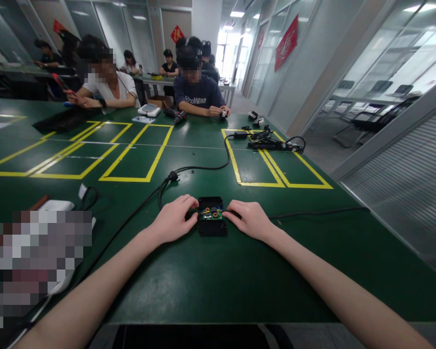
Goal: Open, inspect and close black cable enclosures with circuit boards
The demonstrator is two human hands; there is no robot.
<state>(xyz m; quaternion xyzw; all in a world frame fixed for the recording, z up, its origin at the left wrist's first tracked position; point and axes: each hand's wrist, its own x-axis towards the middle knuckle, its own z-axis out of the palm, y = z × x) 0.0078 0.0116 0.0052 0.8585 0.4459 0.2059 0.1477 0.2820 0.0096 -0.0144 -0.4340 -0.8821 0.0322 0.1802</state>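
A small black box point(212, 228) with its lid off lies on the green table point(218, 286) in front of me, showing a green circuit board point(210, 214) with small parts. My left hand point(174, 219) grips its left side with curled fingers. My right hand point(250, 219) holds its right side, fingers bent against the board's edge. A black cable point(160, 189) runs from the box area away to the upper right.
Yellow tape rectangles point(134, 152) mark the table. Black adapters and cables point(272, 142) lie at the far right. A white object point(54, 206) sits at the left. Two people point(192, 92) sit across the table, others behind. The table's right edge borders an aisle.
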